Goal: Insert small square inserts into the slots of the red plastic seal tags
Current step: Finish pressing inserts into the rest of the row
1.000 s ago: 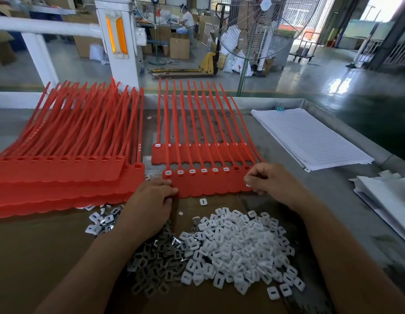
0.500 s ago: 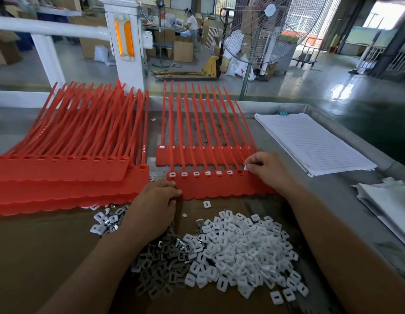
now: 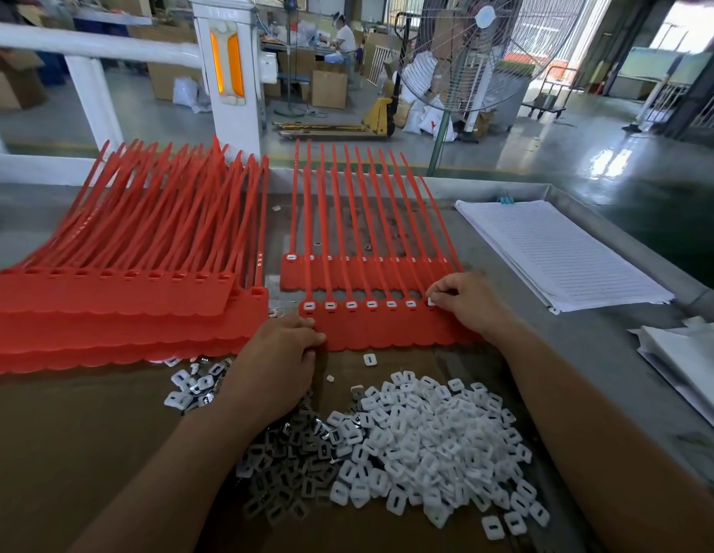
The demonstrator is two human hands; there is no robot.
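Strip (image 3: 387,327) of red tags is in play: right hand (image 3: 467,309) pinches a white insert (image 3: 431,301) at the strip's seventh slot, with six slots filled to the left of it. Left hand (image 3: 279,357) grips the strip's left corner, fingers curled. Pile (image 3: 427,445) of loose inserts lies just nearer than the strip; stack (image 3: 108,309) of tags sits to its left.

Red seal tags (image 3: 387,329): smooth plastic with a soft sheen. The white inserts (image 3: 427,445) look like matt plastic, and the grey pieces (image 3: 283,468) beside them glint like metal. Brown cardboard (image 3: 88,433) underneath, dull and flat. The tabletop (image 3: 586,353) is scuffed grey metal. Lined paper (image 3: 554,253), matt white. The floor (image 3: 586,153) gleams, glossy.
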